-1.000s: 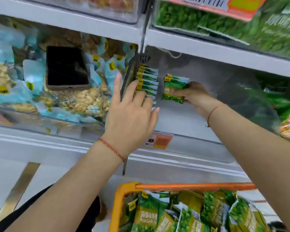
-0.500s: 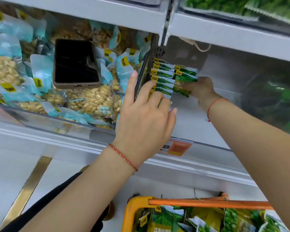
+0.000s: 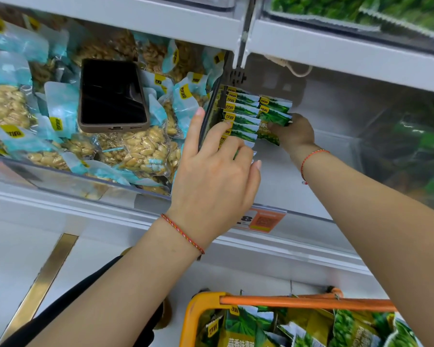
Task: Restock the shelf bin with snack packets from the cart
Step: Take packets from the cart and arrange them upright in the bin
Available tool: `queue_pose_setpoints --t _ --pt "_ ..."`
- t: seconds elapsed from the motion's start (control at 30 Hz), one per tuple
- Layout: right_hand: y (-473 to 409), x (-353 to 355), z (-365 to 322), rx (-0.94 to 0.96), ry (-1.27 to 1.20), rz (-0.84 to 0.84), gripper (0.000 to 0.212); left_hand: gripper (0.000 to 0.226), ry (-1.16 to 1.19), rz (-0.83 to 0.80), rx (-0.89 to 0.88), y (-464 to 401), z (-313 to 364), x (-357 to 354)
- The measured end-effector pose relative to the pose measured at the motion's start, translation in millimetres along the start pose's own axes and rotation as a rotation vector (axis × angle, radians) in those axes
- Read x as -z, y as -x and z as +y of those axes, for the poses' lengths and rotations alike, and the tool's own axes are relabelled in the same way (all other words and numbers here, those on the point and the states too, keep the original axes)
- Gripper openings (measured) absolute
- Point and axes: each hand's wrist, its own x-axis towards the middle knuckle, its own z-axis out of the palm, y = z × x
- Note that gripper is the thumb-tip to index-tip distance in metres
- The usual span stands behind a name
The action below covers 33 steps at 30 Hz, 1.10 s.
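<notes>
The right hand pinches two green pea packets against the upright packet row — the left hand, fingers straight, steadies that row just beside it.

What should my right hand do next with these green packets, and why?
Probably slide the packets left against the row and let go. The right hand holds them just beside that row, which the left hand steadies with straight fingers, and the bin beyond is bare.
</notes>
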Motion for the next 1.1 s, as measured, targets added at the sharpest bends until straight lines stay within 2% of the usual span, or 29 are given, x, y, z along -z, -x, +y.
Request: queue_pose_setpoints --t 0.1,0.23,0.37,0.5,0.6,0.7,0.77,0.83,1.0,1.1 --pt "3.5 3.1 -0.4 0.049 0.127 0.056 0.031 0.032 0.013 0.005 -0.001 0.0 -0.3 -0.2" --pt "4.6 0.0 -6.9 0.008 0.104 0.048 0.030 0.031 0.010 0.004 0.000 -0.2 -0.6 0.5" --pt "6.6 -2.0 -6.5 0.056 0.106 -0.019 0.024 0.028 0.014 0.005 -0.008 0.2 -0.8 0.6" --pt "0.7 3.4 -5.5 -0.047 0.067 -0.109 0.022 0.026 0.014 0.016 -0.012 0.3 -1.6 -1.0" --pt "5.0 13.1 -8.5 -0.082 0.147 -0.165 0.012 0.026 0.017 0.019 -0.022 1.2 -2.8 -1.7" --pt "23.4 33.8 -16.7 -0.086 0.224 -0.204 0.016 0.027 0.025 0.022 -0.023 0.8 -3.0 -2.3" --pt "37.5 52.0 -20.5 -0.050 0.222 -0.210 0.045 0.028 0.037 0.018 -0.014 0.2 -2.5 -0.7" --pt "62.7 72.8 -26.1 0.030 0.215 -0.204 0.052 0.028 0.079 0.012 -0.019 1.3 -1.4 4.3" --pt "151.0 121.1 -33.3 0.296 0.213 -0.190 0.026 0.025 0.410 0.011 -0.095 20.2 11.8 40.0" --pt "200.0 142.6 -35.1 0.371 0.213 -0.171 0.003 0.027 0.641 -0.157 -0.064 37.6 28.5 76.4"
